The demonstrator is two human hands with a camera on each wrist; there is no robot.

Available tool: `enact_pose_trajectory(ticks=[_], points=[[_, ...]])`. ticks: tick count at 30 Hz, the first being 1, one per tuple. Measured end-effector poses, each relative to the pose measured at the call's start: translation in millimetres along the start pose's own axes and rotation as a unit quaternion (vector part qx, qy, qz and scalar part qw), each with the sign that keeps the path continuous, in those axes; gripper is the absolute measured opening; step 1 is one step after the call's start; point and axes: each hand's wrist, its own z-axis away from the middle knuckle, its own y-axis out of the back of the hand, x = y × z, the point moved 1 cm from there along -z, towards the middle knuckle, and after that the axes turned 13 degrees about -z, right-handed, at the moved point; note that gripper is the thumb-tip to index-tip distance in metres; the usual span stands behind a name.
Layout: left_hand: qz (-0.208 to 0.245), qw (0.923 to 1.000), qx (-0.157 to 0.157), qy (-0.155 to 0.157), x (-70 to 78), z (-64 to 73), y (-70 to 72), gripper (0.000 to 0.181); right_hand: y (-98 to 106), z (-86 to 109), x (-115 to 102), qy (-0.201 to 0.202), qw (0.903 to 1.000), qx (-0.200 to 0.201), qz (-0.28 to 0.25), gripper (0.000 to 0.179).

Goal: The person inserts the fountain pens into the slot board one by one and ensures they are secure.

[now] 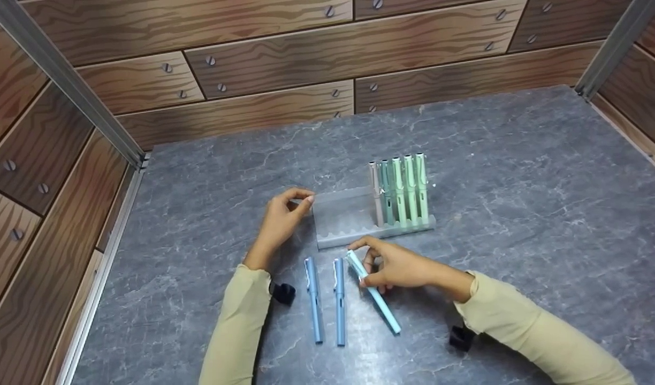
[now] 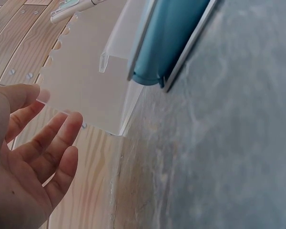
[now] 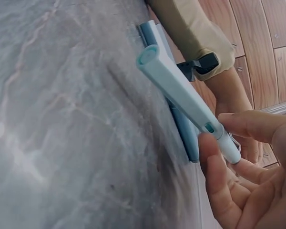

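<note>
My right hand (image 1: 400,264) pinches a light blue pen (image 1: 381,305) between thumb and fingers, slanted over the tabletop. In the right wrist view the light blue pen (image 3: 181,95) shows its barrel end toward the camera. A transparent pen stand (image 1: 343,214) lies ahead, with a notched front ledge. My left hand (image 1: 284,216) pinches its upper left corner between thumb and forefinger; in the left wrist view the other fingers (image 2: 62,174) are spread loosely below. Two darker blue pens (image 1: 314,302) lie side by side between the hands.
Several pens (image 1: 409,192), mostly green with one pinkish, lean in the right part of the stand. The grey marbled table (image 1: 226,214) is bordered by wood-patterned walls (image 1: 274,64) and metal posts (image 1: 70,80). Dark wrist cameras (image 1: 283,293) sit under both wrists.
</note>
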Motion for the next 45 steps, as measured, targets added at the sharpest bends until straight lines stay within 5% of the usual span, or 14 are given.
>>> enact_pose_trajectory(ticks=[18,30,45], points=[[-0.007,1.0,0.001,-0.002,1.5,-0.7,0.1,0.019,10,1.9,-8,0.034,0.9989,0.015,-0.03,0.063],[-0.016,0.9998,0.008,-0.005,2.3,-0.2,0.8,0.018,15,1.8,-11,0.072,0.9952,0.06,0.028,0.064],[-0.008,0.9999,0.01,-0.006,2.7,-0.4,0.1,0.017,24,2.6,-16,0.099,0.9903,0.09,0.038,0.065]])
